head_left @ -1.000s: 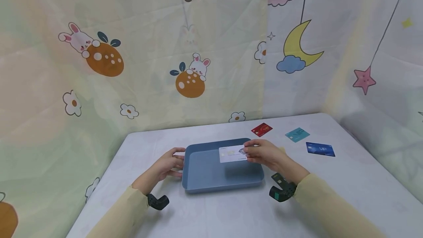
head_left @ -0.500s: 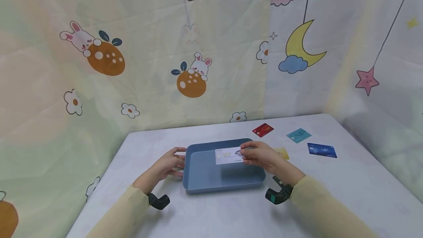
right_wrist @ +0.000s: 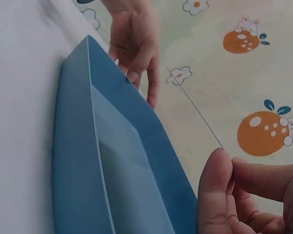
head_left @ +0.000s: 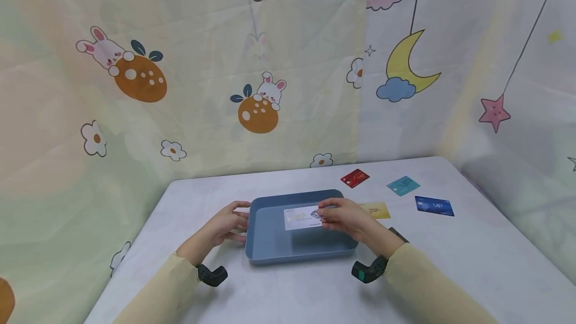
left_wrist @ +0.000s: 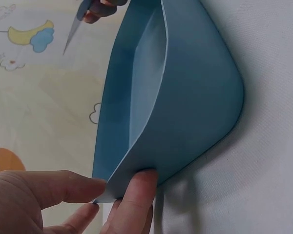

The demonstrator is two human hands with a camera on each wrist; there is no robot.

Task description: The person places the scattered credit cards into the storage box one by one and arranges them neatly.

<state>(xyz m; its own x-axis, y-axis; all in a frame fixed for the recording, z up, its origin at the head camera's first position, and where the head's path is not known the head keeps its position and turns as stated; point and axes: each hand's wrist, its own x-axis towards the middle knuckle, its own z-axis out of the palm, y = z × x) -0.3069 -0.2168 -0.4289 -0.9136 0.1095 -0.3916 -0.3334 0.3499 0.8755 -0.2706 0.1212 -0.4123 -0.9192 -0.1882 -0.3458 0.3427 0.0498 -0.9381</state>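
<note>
My right hand (head_left: 341, 218) pinches a white card (head_left: 299, 218) by its right end, thumb and fingers on it. The card hangs over the blue-grey tray (head_left: 270, 249), casting a shadow inside. In the right wrist view the same card (right_wrist: 195, 108) appears edge-on as a thin line above the tray wall (right_wrist: 71, 136). My left hand (head_left: 223, 224) is at the tray's left end. In the left wrist view, its fingers (left_wrist: 139, 195) touch the tray's outer wall (left_wrist: 200, 87) and rim.
A yellow card (head_left: 377, 210) lies partly behind my right hand. Farther right and back on the white table (head_left: 288, 294) are a red card (head_left: 355, 178), a teal card (head_left: 403, 185) and a blue card (head_left: 434, 206). A printed curtain (head_left: 202, 89) stands behind.
My right hand has moved left and slightly down with the white card, now nearer the middle of the tray. The yellow card has come into view behind it. The left hand stays put.
</note>
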